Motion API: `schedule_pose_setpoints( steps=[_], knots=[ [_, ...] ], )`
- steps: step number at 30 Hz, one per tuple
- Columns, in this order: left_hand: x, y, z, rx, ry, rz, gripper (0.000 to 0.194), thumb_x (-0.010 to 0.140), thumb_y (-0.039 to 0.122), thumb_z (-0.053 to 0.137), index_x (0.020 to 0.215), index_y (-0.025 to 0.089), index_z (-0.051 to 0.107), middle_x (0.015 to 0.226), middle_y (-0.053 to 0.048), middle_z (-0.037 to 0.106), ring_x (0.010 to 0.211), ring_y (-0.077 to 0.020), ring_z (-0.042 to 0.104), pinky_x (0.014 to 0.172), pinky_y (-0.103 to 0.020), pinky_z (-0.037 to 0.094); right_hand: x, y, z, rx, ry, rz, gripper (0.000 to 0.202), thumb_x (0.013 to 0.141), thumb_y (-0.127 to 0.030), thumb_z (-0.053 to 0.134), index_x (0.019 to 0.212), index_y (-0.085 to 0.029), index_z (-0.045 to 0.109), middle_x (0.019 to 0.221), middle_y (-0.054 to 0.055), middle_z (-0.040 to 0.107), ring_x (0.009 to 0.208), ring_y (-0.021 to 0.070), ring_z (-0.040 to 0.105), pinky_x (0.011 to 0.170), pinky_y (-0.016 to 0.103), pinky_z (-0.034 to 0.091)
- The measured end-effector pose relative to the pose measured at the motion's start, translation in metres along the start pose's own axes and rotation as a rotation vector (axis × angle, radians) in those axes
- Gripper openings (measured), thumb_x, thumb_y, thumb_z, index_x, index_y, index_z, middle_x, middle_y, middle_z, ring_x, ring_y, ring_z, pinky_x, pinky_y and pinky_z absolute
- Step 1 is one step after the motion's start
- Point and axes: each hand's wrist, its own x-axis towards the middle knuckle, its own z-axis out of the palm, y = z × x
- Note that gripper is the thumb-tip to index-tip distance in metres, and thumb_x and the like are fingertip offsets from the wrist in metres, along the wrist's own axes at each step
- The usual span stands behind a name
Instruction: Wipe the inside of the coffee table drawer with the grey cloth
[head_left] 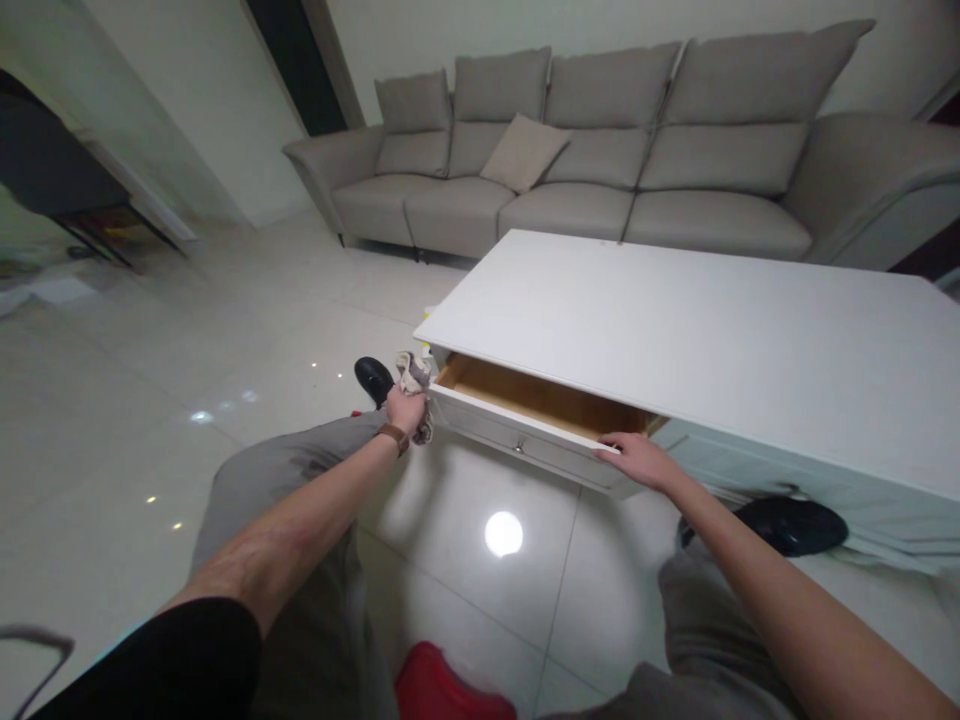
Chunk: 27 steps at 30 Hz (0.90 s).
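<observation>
My left hand (pixel 406 408) is closed around a crumpled beige and brown cloth (pixel 412 372), beside the left front corner of a drawer. The white drawer (pixel 480 418) is pulled partway out of a white coffee table (pixel 645 320), and its bare wooden inside (pixel 540 395) shows. A small metal knob (pixel 519 447) sits at the middle of its front. At the drawer's right end, my right hand (pixel 636 458) grips the top edge of the drawer front, fingers hooked over the inside and thumb outside.
A grey sofa (pixel 570 215) with a beige cushion (pixel 525 153) stands behind the table. A red stool (pixel 450 688) is below me on the tiled floor (pixel 285 300). My black shoes (pixel 791 525) stand at either side of the drawer. A dark chair (pixel 60 150) is at the far left.
</observation>
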Motion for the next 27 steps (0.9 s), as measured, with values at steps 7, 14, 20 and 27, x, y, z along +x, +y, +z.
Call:
schedule_pose_setpoints(
  steps=[7, 14, 20, 27],
  knots=[
    [-0.019, 0.042, -0.038, 0.405, -0.067, 0.634, 0.042, 0.076, 0.015, 0.061, 0.116, 0.021, 0.074, 0.112, -0.01, 0.071, 0.102, -0.0282, 0.061, 0.089, -0.037, 0.048, 0.0, 0.001, 0.0, -0.023, -0.003, -0.001, 0.052, 0.095, -0.058, 0.043, 0.113, -0.022, 0.075, 0.12, 0.009, 0.073, 0.107, 0.0282, 0.066, 0.093, 0.037, 0.049],
    [-0.111, 0.106, -0.004, 0.618, -0.5, 1.081, 0.049, 0.079, 0.009, 0.062, 0.125, 0.025, 0.068, 0.11, -0.009, 0.067, 0.104, -0.0278, 0.051, 0.082, -0.038, 0.046, 0.0, 0.001, -0.001, -0.023, 0.014, -0.024, 0.054, 0.094, -0.061, 0.043, 0.104, -0.021, 0.078, 0.109, 0.009, 0.075, 0.099, 0.0275, 0.068, 0.089, 0.036, 0.05],
    [-0.205, 0.145, 0.049, 0.579, -0.615, 1.283, 0.032, 0.088, 0.014, 0.057, 0.119, 0.018, 0.064, 0.109, -0.013, 0.063, 0.108, -0.0283, 0.05, 0.078, -0.038, 0.046, -0.005, -0.002, -0.002, 0.0, 0.102, -0.006, 0.042, 0.089, -0.055, 0.055, 0.103, -0.022, 0.078, 0.106, 0.009, 0.076, 0.095, 0.0278, 0.069, 0.082, 0.034, 0.051],
    [-0.222, 0.146, 0.061, 0.536, -0.599, 1.376, 0.04, 0.095, 0.014, 0.047, 0.134, 0.019, 0.055, 0.115, -0.012, 0.061, 0.107, -0.0267, 0.05, 0.079, -0.037, 0.044, -0.007, -0.002, -0.002, -0.075, 0.057, -0.019, 0.031, 0.084, -0.044, 0.061, 0.102, -0.025, 0.078, 0.102, 0.007, 0.077, 0.094, 0.0273, 0.069, 0.08, 0.031, 0.049]
  ],
)
